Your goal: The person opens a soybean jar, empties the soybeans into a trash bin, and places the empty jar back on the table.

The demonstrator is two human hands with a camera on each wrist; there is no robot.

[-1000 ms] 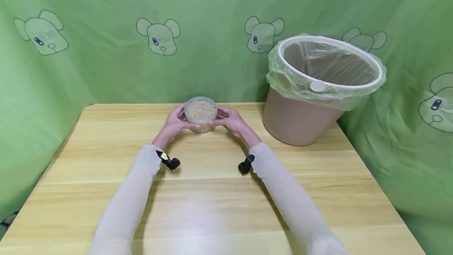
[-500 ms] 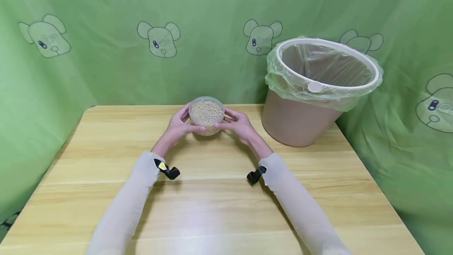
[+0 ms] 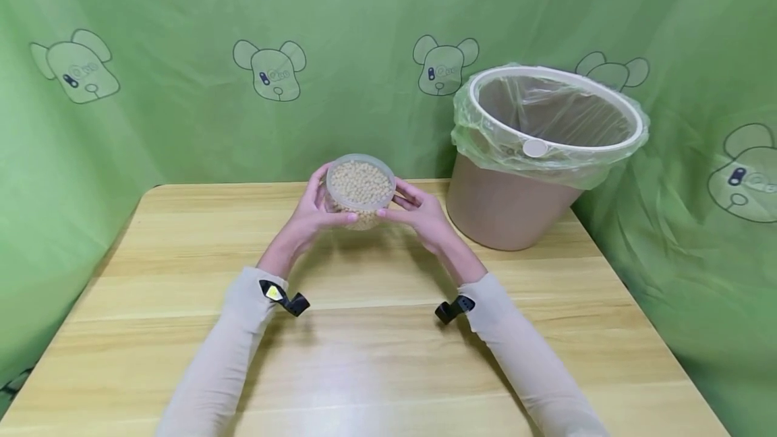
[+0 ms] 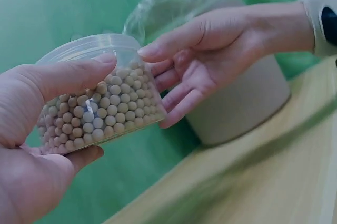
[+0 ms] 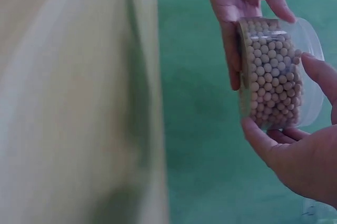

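Note:
Between my two hands I hold a clear round plastic tub point(image 3: 361, 184) without a lid, filled with small beige balls point(image 4: 113, 110). My left hand point(image 3: 308, 216) grips its left side, thumb across the front and a finger below the base in the left wrist view. From the right, my right hand point(image 3: 423, 216) holds the other side, its thumb on the front wall and its fingers round the side. The tub point(image 5: 271, 74) is raised off the table; its shadow falls beneath it. Some fingers behind the tub are hidden.
A pinkish-brown bin point(image 3: 506, 211) with a white rim and a clear green-tinted liner point(image 3: 479, 133) stands at the table's back right, just beyond my right hand. A green curtain with printed bear heads hangs behind the wooden table point(image 3: 364, 356).
The tub has come up and closer, and moved a little to the right, with both hands still holding it. The bin has only shifted slightly with the head view.

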